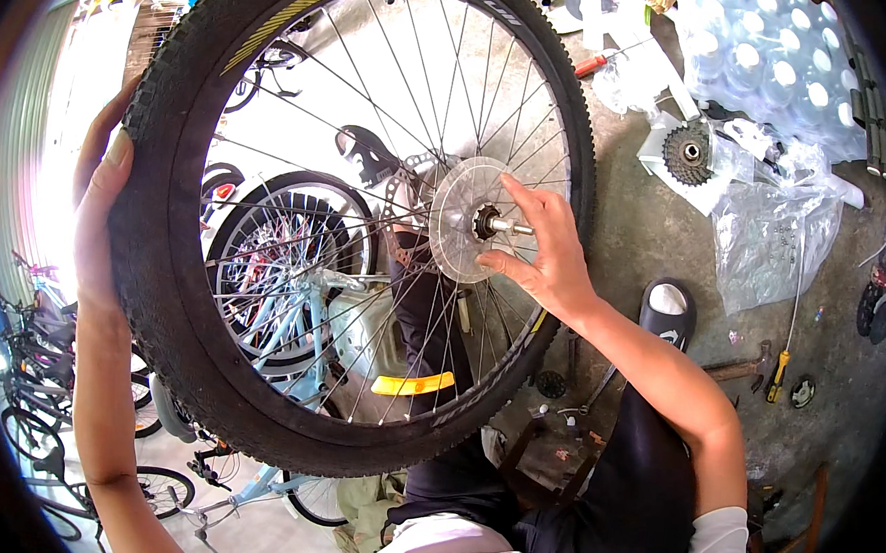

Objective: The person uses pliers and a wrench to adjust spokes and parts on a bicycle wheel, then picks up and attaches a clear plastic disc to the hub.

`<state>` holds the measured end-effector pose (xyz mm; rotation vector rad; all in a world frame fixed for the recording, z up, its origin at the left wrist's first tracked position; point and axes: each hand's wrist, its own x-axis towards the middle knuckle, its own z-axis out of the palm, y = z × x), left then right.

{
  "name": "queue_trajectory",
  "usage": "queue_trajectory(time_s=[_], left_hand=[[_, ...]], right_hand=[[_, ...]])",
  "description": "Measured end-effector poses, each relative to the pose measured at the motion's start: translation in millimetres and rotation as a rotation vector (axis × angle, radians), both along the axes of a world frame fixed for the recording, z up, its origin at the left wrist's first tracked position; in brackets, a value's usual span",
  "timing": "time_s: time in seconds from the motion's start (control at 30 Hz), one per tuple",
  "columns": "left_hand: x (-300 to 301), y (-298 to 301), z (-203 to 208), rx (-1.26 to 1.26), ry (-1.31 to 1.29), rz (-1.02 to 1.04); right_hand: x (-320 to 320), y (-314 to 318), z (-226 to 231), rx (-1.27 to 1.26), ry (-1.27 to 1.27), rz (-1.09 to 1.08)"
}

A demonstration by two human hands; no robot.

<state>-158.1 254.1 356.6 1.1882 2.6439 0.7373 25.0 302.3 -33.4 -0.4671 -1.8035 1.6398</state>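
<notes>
A bicycle wheel [153, 296] with a knobby black tyre is held upright before me. My left hand [104, 184] is closed on the tyre's outer left side, the thumb along the tread. At the hub sits a clear plastic spoke guard [452, 232]. My right hand [549, 252] spans its right part, forefinger on the upper edge and thumb on the lower. Between them the threaded hub end and axle [511, 226] stick out. Behind the spokes a brake rotor [399, 192] shows on the far side. A yellow reflector [412, 384] is fixed among the lower spokes.
A sprocket cluster [689, 153] lies on white wrapping at the right, beside a clear plastic bag [774, 239]. Wrapped bottles [775, 59] stand behind. A red-handled screwdriver [591, 66], hammer [744, 369] and yellow screwdriver [778, 378] lie on the floor. Several bicycles [43, 356] stand left.
</notes>
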Motion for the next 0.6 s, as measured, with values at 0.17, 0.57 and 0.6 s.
queue_trajectory(time_s=[0.17,0.57,0.6], left_hand=[[1,0,-1,0.014,-0.001,0.012],[11,8,-8,0.054,-0.038,0.037],[13,8,-8,0.057,-0.043,0.036]], right_hand=[[0,1,2,0.036,-0.032,0.006],[-2,13,4,-0.049,0.141,-0.053],[-5,10,3,-0.011,0.108,-0.015]])
